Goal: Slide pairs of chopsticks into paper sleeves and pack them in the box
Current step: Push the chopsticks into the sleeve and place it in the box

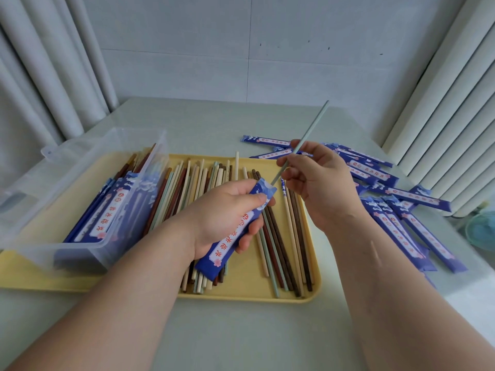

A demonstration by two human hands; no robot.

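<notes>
Chopstick (312, 124), pinched in right hand (321, 180), is aimed at mouth of sleeve (226, 246) gripped in left hand (227, 210); straight insertion judged next.

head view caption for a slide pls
Left hand holds a blue paper sleeve over the yellow tray while the right hand aims a pale green chopstick at its mouth.
</notes>
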